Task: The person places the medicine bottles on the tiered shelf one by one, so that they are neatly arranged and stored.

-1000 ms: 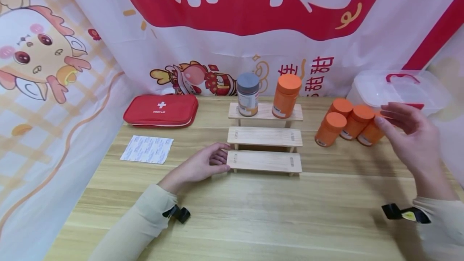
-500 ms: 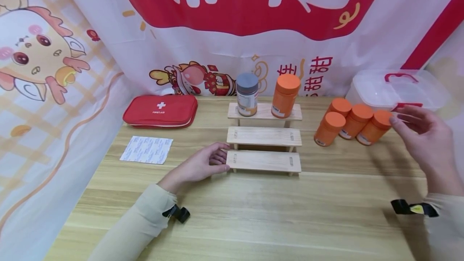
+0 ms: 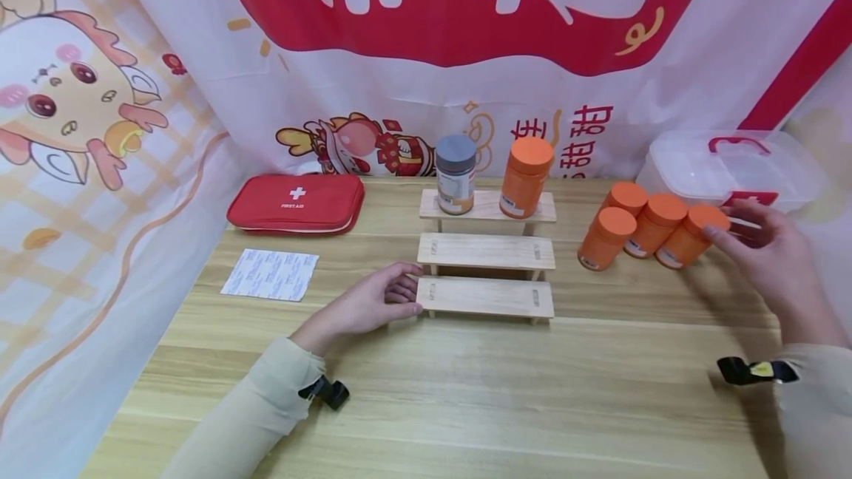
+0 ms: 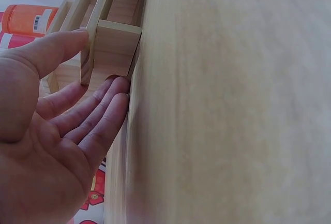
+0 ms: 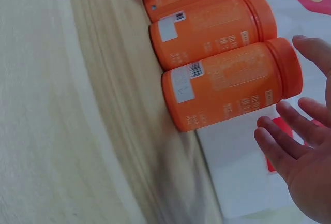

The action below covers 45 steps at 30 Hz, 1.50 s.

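My left hand point(image 3: 366, 304) holds the left end of the lowest step of a three-step wooden display stand point(image 3: 486, 296). In the left wrist view the thumb and index finger lie at opposite edges of that board, the other fingers point(image 4: 106, 123) extended below. My right hand point(image 3: 775, 261) is at the rightmost orange pill bottle point(image 3: 685, 239), fingers loosely bent. In the right wrist view thumb and fingers stand on either side of its cap point(image 5: 286, 68). Beside it several like bottles point(image 3: 602, 241) stand close together. On the top step are a grey-capped bottle point(image 3: 455, 176) and another orange bottle point(image 3: 526, 179).
A red first-aid pouch point(image 3: 296, 204) lies at the back left, with a white printed blister sheet point(image 3: 269, 274) in front of it. Behind the orange bottles stands a clear lidded box point(image 3: 692, 157) with a red handle. Printed cloth point(image 3: 393, 80) hangs along the back.
My right hand shifted right, away from the rightmost orange bottle, then came back to its cap, a little lower. The left hand stayed on the stand.
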{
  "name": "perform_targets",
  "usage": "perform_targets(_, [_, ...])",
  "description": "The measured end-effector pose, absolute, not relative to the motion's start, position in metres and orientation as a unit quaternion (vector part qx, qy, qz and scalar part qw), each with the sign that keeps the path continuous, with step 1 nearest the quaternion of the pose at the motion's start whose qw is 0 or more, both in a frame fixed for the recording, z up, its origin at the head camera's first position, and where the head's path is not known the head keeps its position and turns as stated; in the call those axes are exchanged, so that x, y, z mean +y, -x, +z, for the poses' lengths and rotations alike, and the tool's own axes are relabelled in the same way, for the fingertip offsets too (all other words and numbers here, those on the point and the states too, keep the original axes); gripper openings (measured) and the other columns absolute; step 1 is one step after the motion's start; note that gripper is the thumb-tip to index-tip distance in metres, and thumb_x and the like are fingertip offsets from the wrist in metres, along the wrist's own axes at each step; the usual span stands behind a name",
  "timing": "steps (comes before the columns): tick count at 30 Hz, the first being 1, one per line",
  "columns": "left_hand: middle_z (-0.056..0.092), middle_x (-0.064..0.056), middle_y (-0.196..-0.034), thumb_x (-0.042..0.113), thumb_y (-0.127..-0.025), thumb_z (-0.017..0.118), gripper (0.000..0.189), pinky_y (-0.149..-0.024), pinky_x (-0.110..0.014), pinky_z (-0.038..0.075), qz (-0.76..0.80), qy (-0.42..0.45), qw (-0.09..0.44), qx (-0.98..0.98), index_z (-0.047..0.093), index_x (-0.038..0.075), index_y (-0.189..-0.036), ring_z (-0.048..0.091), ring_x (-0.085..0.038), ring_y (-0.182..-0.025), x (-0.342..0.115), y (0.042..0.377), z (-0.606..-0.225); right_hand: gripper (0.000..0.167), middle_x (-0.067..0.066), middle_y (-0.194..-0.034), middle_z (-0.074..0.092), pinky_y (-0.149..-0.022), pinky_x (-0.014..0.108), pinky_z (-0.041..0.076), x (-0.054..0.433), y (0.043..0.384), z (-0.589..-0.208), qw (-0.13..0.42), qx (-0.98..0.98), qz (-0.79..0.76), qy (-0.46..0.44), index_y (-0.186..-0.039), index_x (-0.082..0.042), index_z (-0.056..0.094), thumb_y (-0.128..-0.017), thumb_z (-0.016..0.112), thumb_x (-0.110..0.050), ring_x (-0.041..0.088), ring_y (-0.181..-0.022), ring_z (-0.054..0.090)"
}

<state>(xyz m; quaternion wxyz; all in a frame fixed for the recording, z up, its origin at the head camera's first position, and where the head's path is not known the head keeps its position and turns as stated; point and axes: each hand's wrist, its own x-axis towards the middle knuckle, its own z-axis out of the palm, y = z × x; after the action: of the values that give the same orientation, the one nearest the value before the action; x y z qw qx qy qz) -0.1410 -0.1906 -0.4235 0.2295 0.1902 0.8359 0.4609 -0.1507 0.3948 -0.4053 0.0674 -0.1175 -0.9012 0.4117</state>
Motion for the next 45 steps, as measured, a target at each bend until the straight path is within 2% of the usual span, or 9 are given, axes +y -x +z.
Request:
perform_targets(8, [0.069,-0.011,-0.134,0.014,-0.100,0.078,0.059,-0.108,-0.037,0.060,0.460,-0.190,0.228,0.837,0.052,0.008,-0.152,0.068,-0.024,-0.123,-0.190,0.141,-0.423,0.087,0.027,-0.169,0.037,-0.070,-0.005,0.041,0.396,0.158,-0.413,0.035,-0.916,0.387,0.104,-0.172,-0.020,0.028,-0.103,0.067,-0.055,0.037,-0.133,0.047])
perform_targets(14, [0.069,-0.011,-0.134,0.015,-0.100,0.078,0.058,-0.109,-0.037,0.060,0.459,-0.189,0.228,0.837,0.052,0.008,-0.151,0.068,-0.024,-0.123,-0.191,0.141,-0.423,0.093,0.027,-0.160,0.041,-0.070,0.000,0.042,0.399,0.159,-0.419,0.003,-0.918,0.384,0.097,-0.171,-0.010,0.026,-0.102,0.066,-0.059,0.008,-0.113,0.044])
perform_targets(21, [0.069,-0.011,-0.134,0.015,-0.100,0.078,0.058,-0.108,-0.036,0.060,0.457,-0.191,0.228,0.839,0.052,0.008,-0.151,0.068,-0.024,-0.123,-0.190,0.141,-0.423,0.096,0.025,-0.164,0.036,-0.067,0.002,0.041,0.400,0.160,-0.423,-0.015,-0.912,0.394,0.116,-0.173,-0.021,0.023,-0.100,0.063,-0.067,0.040,-0.131,0.042])
perform_targets(26, [0.069,-0.011,-0.134,0.015,-0.100,0.078,0.058,-0.108,-0.037,0.060,0.457,-0.188,0.230,0.838,0.052,0.008,-0.152,0.068,-0.024,-0.124,-0.190,0.141,-0.423,0.095,0.025,-0.165,0.036,-0.068,0.001,0.041,0.400,0.161,-0.424,-0.010,-0.912,0.393,0.117,-0.173,-0.021,0.024,-0.100,0.063,-0.067,0.041,-0.132,0.041])
perform_targets(30, [0.069,-0.010,-0.134,0.015,-0.100,0.078,0.058,-0.108,-0.037,0.060,0.458,-0.185,0.230,0.839,0.052,0.009,-0.152,0.068,-0.024,-0.124,-0.191,0.141,-0.423,0.096,0.026,-0.170,0.035,-0.099,0.018,0.056,0.399,0.160,-0.424,-0.010,-0.912,0.391,0.126,-0.174,-0.020,0.022,-0.100,0.061,-0.068,0.043,-0.138,0.040])
perform_targets(35, [0.069,-0.010,-0.134,0.016,-0.100,0.078,0.058,-0.109,-0.037,0.060,0.458,-0.185,0.230,0.838,0.052,0.009,-0.152,0.068,-0.023,-0.124,-0.191,0.141,-0.424,0.098,0.028,-0.171,0.034,-0.121,0.050,0.050,0.394,0.157,-0.423,0.004,-0.910,0.386,0.148,-0.173,-0.014,0.021,-0.101,0.058,-0.068,0.047,-0.142,0.038])
perform_targets(39, [0.069,-0.010,-0.134,0.016,-0.100,0.078,0.059,-0.109,-0.037,0.060,0.458,-0.184,0.231,0.838,0.052,0.009,-0.152,0.068,-0.023,-0.124,-0.191,0.141,-0.424,0.094,0.028,-0.170,0.035,-0.119,0.031,0.052,0.391,0.153,-0.420,0.027,-0.908,0.388,0.156,-0.172,-0.012,0.023,-0.103,0.059,-0.064,0.044,-0.141,0.039])
perform_targets(43, [0.069,-0.010,-0.134,0.016,-0.100,0.078,0.059,-0.109,-0.038,0.060,0.460,-0.180,0.231,0.838,0.052,0.009,-0.152,0.068,-0.024,-0.124,-0.191,0.140,-0.424,0.087,0.025,-0.170,0.037,-0.100,0.003,0.048,0.388,0.147,-0.415,0.051,-0.904,0.392,0.160,-0.172,-0.015,0.026,-0.104,0.059,-0.060,0.038,-0.139,0.041])
perform_targets(45, [0.069,-0.010,-0.134,0.016,-0.100,0.078,0.059,-0.109,-0.039,0.060,0.461,-0.179,0.232,0.838,0.052,0.009,-0.152,0.068,-0.024,-0.124,-0.191,0.140,-0.424,0.085,0.023,-0.173,0.035,-0.114,0.011,0.046,0.387,0.143,-0.412,0.059,-0.900,0.398,0.168,-0.172,-0.018,0.026,-0.105,0.058,-0.059,0.036,-0.141,0.040])
